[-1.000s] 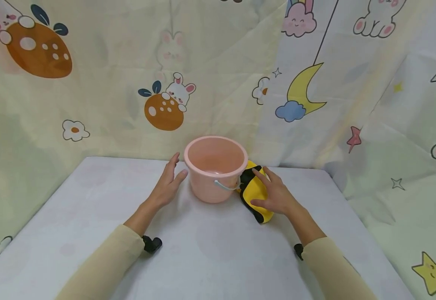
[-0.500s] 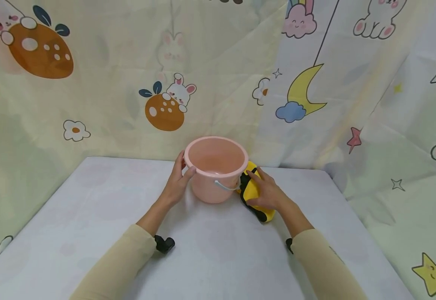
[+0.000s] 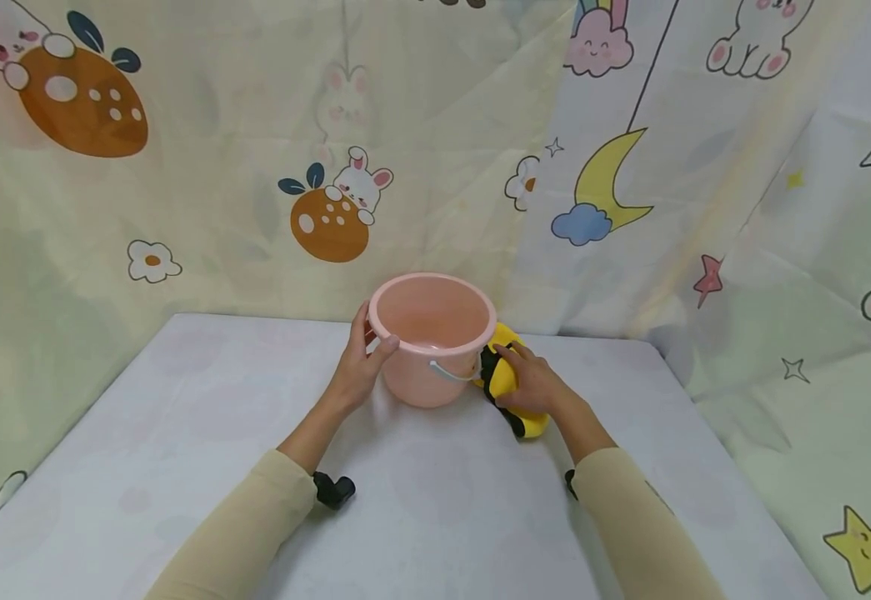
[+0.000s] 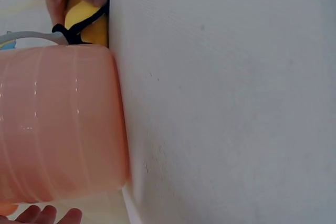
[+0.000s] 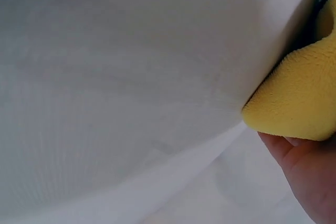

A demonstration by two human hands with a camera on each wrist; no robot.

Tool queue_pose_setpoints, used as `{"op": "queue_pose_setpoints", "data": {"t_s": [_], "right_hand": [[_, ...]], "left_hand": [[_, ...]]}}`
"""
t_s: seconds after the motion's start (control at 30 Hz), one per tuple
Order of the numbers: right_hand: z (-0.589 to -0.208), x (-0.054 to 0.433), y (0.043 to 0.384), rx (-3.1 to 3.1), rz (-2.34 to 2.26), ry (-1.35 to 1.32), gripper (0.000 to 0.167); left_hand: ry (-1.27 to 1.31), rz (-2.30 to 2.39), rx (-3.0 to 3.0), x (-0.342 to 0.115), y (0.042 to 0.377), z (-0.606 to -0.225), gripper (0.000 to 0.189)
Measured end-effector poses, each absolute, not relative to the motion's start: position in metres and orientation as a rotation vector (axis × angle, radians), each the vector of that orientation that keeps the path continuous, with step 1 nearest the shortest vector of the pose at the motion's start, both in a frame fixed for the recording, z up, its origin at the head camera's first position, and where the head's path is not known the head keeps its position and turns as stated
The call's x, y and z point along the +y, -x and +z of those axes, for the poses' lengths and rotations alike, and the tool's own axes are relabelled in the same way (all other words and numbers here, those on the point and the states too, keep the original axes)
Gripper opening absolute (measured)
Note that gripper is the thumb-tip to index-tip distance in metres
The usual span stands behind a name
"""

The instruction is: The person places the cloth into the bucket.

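A pink bucket (image 3: 420, 379) with a pale handle (image 3: 453, 372) stands upright near the back edge of the table. My left hand (image 3: 356, 371) holds its left side, thumb at the front of the rim and fingers round the outer wall. Those fingertips (image 4: 47, 215) show beside the bucket wall in the left wrist view. To the bucket's right lies a yellow cloth (image 3: 534, 425) with black edging, partly bunched up. My right hand (image 3: 536, 383) grips the cloth from above; the right wrist view shows its plush yellow fold over part of the hand, hiding the fingers.
The white table (image 3: 420, 517) reaches back to a hanging curtain (image 3: 240, 125) printed with cartoons. Black wrist devices (image 3: 334, 491) show below both sleeves.
My left hand has moved right and forward onto the bucket's rim. My right hand has closed on the cloth, bunching it a little. The bucket stays in place.
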State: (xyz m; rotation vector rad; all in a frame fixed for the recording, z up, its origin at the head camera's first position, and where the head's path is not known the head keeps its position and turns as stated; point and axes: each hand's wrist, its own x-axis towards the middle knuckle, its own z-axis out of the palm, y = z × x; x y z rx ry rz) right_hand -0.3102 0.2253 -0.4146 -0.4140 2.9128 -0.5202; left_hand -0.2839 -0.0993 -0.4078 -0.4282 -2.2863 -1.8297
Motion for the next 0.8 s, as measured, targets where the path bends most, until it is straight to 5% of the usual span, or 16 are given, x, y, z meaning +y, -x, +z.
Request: {"op": "queue_pose_setpoints", "data": {"t_s": [0.47, 0.8], "right_hand": [[-0.412, 0.231, 0.32, 2.946, -0.544, 0.43, 0.063], [-0.415, 0.245, 0.317, 3.019, -0.835, 0.303, 0.061]], "left_hand": [[0.421, -1.914, -2.306, -0.098, 0.279, -0.397, 0.084], [0.408, -1.892, -2.243, -0.096, 0.285, -0.409, 0.083]]}}
